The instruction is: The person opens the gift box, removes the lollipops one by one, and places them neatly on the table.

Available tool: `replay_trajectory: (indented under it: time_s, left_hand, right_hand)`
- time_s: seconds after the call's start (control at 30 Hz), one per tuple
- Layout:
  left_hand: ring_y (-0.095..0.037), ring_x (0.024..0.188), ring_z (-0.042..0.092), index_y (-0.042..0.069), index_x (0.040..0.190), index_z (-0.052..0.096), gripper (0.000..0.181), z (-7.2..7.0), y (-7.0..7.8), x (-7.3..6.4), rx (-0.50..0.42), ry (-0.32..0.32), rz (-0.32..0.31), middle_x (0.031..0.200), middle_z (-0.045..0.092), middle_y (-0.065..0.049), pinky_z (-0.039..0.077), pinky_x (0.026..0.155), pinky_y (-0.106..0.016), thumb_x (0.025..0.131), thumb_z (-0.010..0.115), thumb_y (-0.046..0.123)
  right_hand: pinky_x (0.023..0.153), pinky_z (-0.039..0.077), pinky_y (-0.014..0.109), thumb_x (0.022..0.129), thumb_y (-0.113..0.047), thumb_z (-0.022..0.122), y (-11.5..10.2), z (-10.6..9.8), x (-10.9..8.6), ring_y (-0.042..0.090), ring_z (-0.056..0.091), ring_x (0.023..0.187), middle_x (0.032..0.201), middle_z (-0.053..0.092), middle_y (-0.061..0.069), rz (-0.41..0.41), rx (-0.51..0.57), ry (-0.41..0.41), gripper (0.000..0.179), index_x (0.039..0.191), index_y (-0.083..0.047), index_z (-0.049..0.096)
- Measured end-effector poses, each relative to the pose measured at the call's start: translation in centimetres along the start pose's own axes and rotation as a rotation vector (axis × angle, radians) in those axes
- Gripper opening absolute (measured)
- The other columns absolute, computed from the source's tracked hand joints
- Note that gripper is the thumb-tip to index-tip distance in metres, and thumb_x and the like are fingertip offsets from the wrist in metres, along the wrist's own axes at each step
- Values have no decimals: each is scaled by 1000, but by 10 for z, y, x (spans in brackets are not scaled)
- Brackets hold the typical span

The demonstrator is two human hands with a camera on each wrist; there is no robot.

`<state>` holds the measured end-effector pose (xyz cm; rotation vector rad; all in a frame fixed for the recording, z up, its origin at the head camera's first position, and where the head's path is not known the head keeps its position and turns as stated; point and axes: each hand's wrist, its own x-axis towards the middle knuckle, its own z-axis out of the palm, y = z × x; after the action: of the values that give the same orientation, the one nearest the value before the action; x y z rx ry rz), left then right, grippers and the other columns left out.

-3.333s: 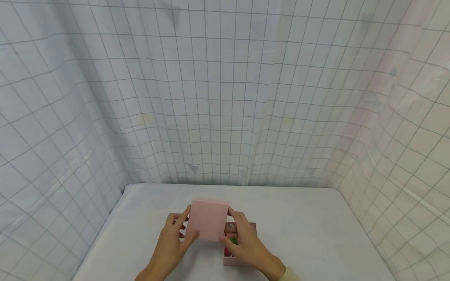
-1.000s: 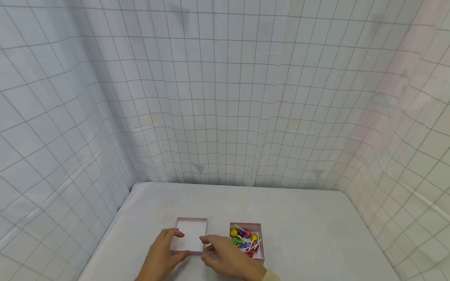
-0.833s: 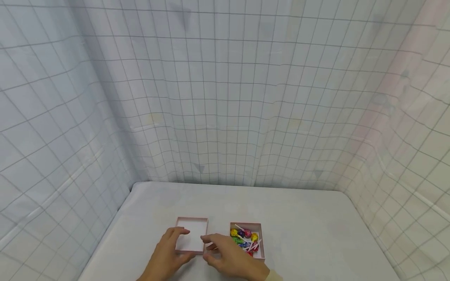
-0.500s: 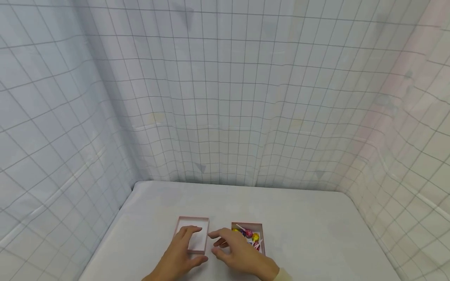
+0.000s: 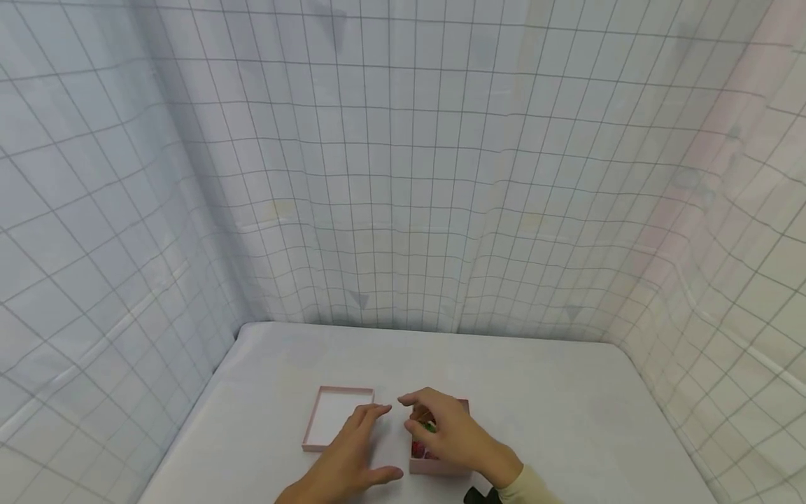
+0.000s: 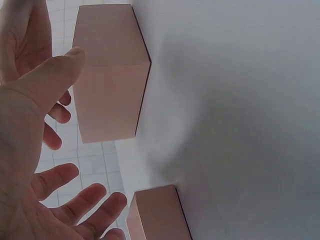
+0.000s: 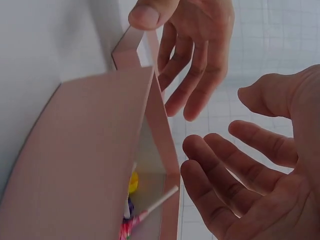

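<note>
Pink cardboard forms the square open box (image 5: 441, 467) beneath the right hand (image 5: 450, 430); the shallow white-lined pink lid (image 5: 330, 418) lies partly behind the left hand (image 5: 352, 451). On both hands, thumb and loosely bent fingers stand apart. The right wrist view alone shows a white lollipop stick (image 7: 160, 201) inside the box.

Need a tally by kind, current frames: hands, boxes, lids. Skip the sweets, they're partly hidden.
Hands: 2 (left hand, right hand)
Boxes: 1 (pink box, on the person's right)
Lids: 1 (pink-rimmed lid, on the person's left)
Total: 4
</note>
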<state>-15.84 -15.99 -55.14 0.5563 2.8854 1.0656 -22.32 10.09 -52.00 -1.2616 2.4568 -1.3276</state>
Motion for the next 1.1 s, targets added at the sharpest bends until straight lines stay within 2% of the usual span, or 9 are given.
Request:
replay_trajectory:
  time_s: [0.23,0.33,0.53,0.63,0.8,0.97,1.1]
  left_hand:
    - [-43,155,59,12,174,44,112,8,8,12,-5,-24,27,170,52,-14,63,118,-69,89,101,59]
    - [-43,156,58,12,176,42,115,10,12,17,-3,-25,44,172,50,-15,62,119,-69,89,101,59]
    - [-44,160,57,12,178,39,119,16,18,27,0,-29,86,176,48,-16,60,123,-68,89,99,63]
    - [-45,161,56,10,179,37,121,19,21,32,-2,-42,95,178,46,-17,59,124,-68,90,98,64]
    - [-43,165,52,6,179,36,122,20,24,39,-9,-59,80,182,43,-16,55,129,-69,91,97,64]
    - [-42,167,50,6,178,37,121,21,25,43,-15,-72,47,183,43,-14,51,132,-70,91,96,65]
    - [-44,166,52,6,178,37,121,22,24,45,-27,-80,35,182,43,-15,51,133,-69,90,98,63]
  right_hand:
    - [104,74,38,116,-16,75,9,-16,-3,31,84,121,143,76,18,25,-5,-55,41,154,-3,66]
    - [105,73,44,114,-15,78,12,-22,-3,34,81,124,146,76,19,42,-48,-89,45,155,-2,65]
    - [108,71,37,109,-13,84,20,-31,-1,27,78,127,145,78,12,79,-179,-163,46,152,-4,69]
    - [101,69,29,107,-13,86,22,-35,2,23,77,119,140,80,10,94,-216,-204,43,148,-6,73]
    - [95,65,22,106,-14,88,23,-36,9,15,75,110,134,82,7,113,-266,-265,41,145,-7,77]
    - [88,61,19,102,-13,91,23,-35,15,9,69,101,125,82,4,143,-319,-290,41,141,-8,80]
    - [80,58,17,99,-8,92,23,-33,20,6,65,92,116,82,3,141,-343,-307,32,131,-8,84]
